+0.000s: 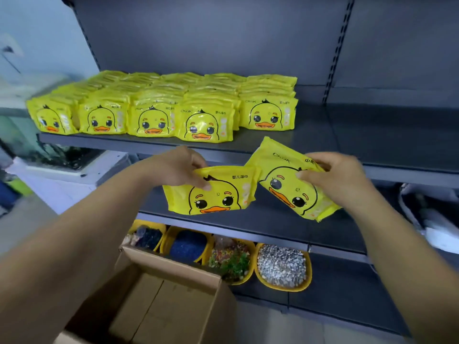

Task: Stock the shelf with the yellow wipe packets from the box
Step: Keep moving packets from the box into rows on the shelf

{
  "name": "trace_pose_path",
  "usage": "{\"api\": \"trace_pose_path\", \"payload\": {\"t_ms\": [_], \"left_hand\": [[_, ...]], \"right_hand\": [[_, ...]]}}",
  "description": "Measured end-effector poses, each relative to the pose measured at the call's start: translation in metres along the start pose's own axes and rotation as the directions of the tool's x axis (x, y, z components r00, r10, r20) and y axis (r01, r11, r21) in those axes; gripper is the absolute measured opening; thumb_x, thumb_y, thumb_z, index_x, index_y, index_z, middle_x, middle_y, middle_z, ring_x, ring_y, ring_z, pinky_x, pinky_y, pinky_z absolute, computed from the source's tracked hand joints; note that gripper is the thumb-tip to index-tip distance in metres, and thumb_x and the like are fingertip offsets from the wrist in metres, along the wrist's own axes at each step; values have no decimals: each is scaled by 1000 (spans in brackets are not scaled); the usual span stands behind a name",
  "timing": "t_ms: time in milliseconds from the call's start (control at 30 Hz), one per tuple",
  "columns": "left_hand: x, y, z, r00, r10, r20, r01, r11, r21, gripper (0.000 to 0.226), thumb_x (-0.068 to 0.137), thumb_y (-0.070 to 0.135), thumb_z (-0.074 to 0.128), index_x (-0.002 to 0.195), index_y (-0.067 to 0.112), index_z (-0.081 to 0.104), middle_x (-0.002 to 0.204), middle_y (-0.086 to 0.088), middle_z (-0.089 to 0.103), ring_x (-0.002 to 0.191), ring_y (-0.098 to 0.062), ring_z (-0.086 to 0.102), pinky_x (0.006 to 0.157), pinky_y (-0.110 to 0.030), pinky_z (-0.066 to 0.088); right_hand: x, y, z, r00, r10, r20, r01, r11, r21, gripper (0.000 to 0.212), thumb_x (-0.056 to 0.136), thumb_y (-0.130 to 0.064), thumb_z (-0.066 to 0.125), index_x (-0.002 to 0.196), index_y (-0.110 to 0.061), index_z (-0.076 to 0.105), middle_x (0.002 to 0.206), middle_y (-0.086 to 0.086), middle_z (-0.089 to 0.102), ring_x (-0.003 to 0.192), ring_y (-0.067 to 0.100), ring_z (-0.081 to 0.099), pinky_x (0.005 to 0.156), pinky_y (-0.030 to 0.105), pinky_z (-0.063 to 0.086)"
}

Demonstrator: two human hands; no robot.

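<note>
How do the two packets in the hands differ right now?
The left hand pinches the left packet at its top left corner; it hangs nearly level. The right hand grips the right packet at its upper right; it is tilted and sits slightly higher. Both are yellow duck-face packets, below the stocked shelf.

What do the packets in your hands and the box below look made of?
Packet in left hand and packet in right hand: glossy plastic film, likely; it shines and crinkles. Box: plain brown corrugated cardboard, matte, with folded flaps.
</note>
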State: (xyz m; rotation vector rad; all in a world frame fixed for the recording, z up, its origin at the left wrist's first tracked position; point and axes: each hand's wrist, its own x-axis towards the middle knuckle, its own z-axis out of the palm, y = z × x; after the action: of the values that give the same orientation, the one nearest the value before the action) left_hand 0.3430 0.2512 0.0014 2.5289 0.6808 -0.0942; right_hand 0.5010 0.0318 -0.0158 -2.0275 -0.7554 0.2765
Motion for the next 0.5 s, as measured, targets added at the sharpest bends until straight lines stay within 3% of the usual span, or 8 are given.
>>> {"api": "trace_pose_path", "payload": {"t_ms": [100,200,333,433,500], "left_hand": [[20,31,-1,999,37,-6,-38,999,-40,20,73,24,76,63,21,60,43,13,43,43,-1,37,43,-12,24],[41,59,-4,997,70,-28,-72,996,-53,11,73,24,76,71,18,67,61,8,54,58,-7,44,55,-18,32],[73,83,-16,995,79,-58,-80,997,-15,15,74,23,75,76,11,66,64,2,51,58,-11,41,47,-15,31],[105,92,-27,994,94,-51,-92,995,28,20,76,22,74,75,8,60,62,-1,41,57,-15,33,43,-16,24],[131,96,-36,992,115,-49,-111,990,82,25,77,24,73,75,8,53,63,-3,33,60,-17,29,47,-20,22]], "right_hand": [[11,4,-40,999,-37,-18,37,999,-3,23,80,-12,68,90,-32,65,76,-15,61,84,17,61,82,37,52],[23,10,-76,997,-49,-55,50,999,6,25,80,-11,68,92,-33,65,83,-8,63,89,18,61,86,36,51],[40,12,-104,997,-35,-72,34,999,-24,31,80,-12,68,109,-23,67,91,-6,63,91,18,62,75,37,52],[56,13,-114,994,-47,-95,42,998,-55,27,81,-12,67,106,-23,68,78,-15,60,84,14,57,76,26,43],[67,15,-117,993,-56,-102,47,995,-92,25,81,-13,67,104,-23,68,80,-11,61,85,13,56,76,24,38]]}}
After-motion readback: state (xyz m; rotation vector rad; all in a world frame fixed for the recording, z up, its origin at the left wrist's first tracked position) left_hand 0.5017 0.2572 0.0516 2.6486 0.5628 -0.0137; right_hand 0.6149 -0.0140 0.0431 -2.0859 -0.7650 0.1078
